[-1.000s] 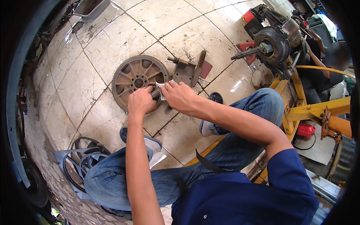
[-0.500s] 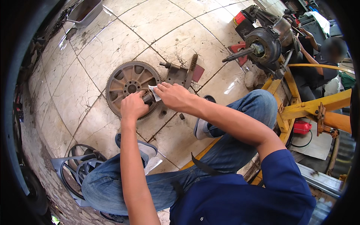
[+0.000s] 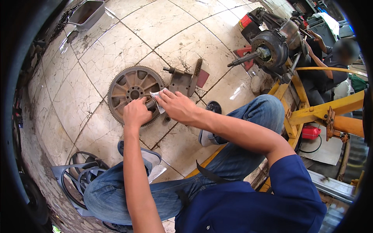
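My left hand (image 3: 136, 112) is closed around a short grey cylindrical metal part (image 3: 151, 104), steadying it above the near right rim of a toothed flywheel (image 3: 135, 74) that lies flat on the floor. Most of the part is hidden by the fingers. In my right hand (image 3: 177, 107) is a folded white sheet (image 3: 158, 97), pressed against the right end of that part; paper or cloth, I cannot tell. Just beyond the right hand lies a metal block with a pin (image 3: 179, 80). Leaning on it is a long, narrow, brush-like tool (image 3: 196, 77), beside a dark red sheet (image 3: 203, 78).
A grey tray (image 3: 87, 14) stands far left. Fan-like parts (image 3: 83, 171) lie by my left knee. At right are a yellow frame (image 3: 326, 110), an axle hub with a shaft (image 3: 268, 49) and a red container (image 3: 311, 132). A co-worker (image 3: 330, 66) works behind the hub.
The right hand and the white sheet have shifted slightly down and left over the metal part. My left hand keeps its grip. The whole view has moved a little.
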`<action>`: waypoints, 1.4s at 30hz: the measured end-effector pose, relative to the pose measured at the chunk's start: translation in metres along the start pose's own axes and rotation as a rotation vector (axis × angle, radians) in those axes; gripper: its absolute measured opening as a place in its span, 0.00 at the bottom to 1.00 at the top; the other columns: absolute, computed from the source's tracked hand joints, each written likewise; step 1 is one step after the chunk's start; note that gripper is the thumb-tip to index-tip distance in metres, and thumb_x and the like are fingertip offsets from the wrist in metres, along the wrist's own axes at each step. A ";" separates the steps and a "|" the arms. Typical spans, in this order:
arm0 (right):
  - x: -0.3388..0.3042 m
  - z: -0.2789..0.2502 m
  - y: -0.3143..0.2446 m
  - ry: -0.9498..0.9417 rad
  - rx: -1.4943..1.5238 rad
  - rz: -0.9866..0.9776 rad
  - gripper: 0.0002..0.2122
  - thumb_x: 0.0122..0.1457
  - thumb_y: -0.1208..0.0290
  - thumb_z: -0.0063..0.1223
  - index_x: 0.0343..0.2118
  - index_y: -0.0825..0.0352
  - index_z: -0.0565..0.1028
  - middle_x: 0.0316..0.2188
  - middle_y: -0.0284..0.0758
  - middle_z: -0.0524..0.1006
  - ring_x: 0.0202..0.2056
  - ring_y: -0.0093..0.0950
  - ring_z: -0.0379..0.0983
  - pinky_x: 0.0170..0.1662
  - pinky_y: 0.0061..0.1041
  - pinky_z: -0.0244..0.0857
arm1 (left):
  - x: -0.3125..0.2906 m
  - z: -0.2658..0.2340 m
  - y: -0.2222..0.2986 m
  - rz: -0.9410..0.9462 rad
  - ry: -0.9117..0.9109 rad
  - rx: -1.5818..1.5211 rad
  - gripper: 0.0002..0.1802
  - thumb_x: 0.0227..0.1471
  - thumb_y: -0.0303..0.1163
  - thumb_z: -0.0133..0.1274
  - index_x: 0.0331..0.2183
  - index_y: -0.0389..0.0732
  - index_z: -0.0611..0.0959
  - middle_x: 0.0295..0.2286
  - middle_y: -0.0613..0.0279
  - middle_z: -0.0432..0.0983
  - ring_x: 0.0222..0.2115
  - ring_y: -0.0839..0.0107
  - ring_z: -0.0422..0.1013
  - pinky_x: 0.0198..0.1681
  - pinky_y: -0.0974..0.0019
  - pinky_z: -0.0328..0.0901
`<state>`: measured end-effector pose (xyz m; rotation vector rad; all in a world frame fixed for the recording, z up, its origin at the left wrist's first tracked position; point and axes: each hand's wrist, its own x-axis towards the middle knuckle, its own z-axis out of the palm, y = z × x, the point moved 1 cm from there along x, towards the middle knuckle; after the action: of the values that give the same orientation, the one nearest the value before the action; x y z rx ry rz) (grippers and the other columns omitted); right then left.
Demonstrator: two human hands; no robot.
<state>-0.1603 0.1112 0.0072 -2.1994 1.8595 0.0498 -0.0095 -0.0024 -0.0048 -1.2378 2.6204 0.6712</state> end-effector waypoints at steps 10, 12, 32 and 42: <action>-0.004 0.013 0.005 0.126 -0.020 0.008 0.28 0.59 0.72 0.45 0.64 0.71 0.59 0.62 0.45 0.64 0.64 0.39 0.59 0.60 0.43 0.58 | 0.001 -0.003 0.003 -0.003 -0.005 0.000 0.27 0.36 0.31 0.53 0.44 0.46 0.84 0.35 0.50 0.81 0.39 0.53 0.77 0.44 0.53 0.71; -0.003 0.012 0.004 0.137 -0.093 0.041 0.28 0.59 0.72 0.45 0.64 0.70 0.59 0.63 0.44 0.63 0.64 0.38 0.58 0.60 0.43 0.57 | -0.001 0.000 -0.001 0.013 0.033 -0.012 0.26 0.36 0.31 0.53 0.43 0.45 0.84 0.35 0.50 0.81 0.39 0.53 0.77 0.44 0.53 0.71; -0.032 0.042 0.012 0.578 0.951 0.677 0.22 0.67 0.72 0.38 0.64 0.66 0.59 0.55 0.49 0.71 0.56 0.43 0.69 0.58 0.35 0.61 | 0.000 0.002 -0.003 0.020 0.066 -0.018 0.28 0.37 0.32 0.54 0.45 0.52 0.84 0.35 0.52 0.82 0.38 0.53 0.78 0.43 0.54 0.72; -0.030 0.044 -0.022 0.448 0.198 0.292 0.30 0.59 0.77 0.46 0.67 0.59 0.58 0.67 0.38 0.58 0.68 0.36 0.50 0.67 0.47 0.45 | -0.009 0.004 0.000 0.050 0.112 0.019 0.24 0.37 0.32 0.54 0.42 0.49 0.85 0.36 0.55 0.81 0.39 0.55 0.77 0.45 0.54 0.71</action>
<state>-0.1384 0.1535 -0.0255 -1.8992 2.2881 -0.5907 -0.0042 0.0054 -0.0052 -1.2426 2.7495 0.6003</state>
